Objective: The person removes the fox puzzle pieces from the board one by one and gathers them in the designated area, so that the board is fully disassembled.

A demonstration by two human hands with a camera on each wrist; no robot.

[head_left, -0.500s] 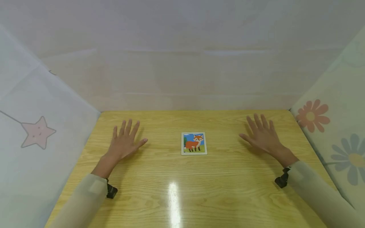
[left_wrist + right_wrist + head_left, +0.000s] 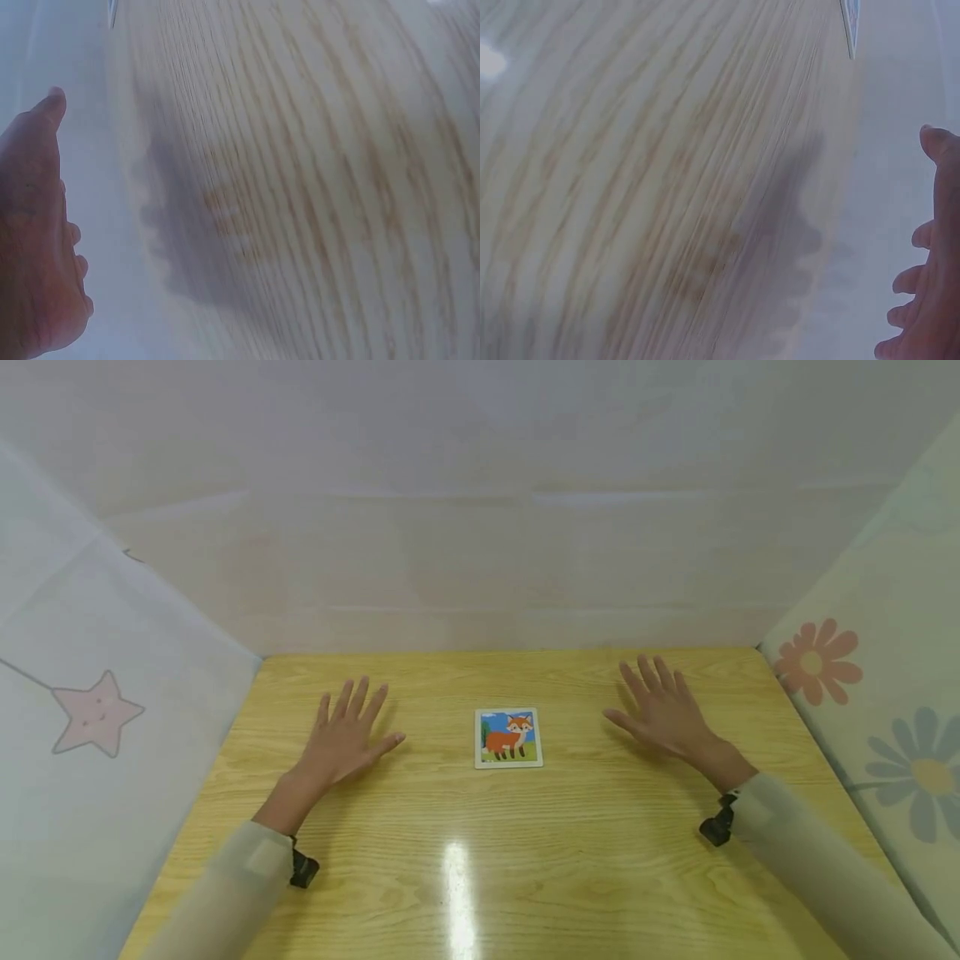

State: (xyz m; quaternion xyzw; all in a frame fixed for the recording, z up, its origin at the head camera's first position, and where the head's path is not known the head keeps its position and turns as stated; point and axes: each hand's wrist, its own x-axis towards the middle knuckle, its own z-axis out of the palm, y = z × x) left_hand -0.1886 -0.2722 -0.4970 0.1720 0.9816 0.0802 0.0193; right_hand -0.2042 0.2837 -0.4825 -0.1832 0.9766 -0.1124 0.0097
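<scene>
Soft, even light fills the head view, with a bright glare streak on the wooden table near its front edge. Wide-angle distortion bows the side walls outward. Both wrist views are blurred and washed out; a soft dark shadow lies on the wood grain beside the left hand and right hand.

Table: light wood-grain top, smooth and glossy, with a bright lamp reflection. Fox card: flat printed board, slightly shiny. Surrounding walls: matt, cloth-like sheets with printed star and flowers. Sleeves: soft matt fabric.
</scene>
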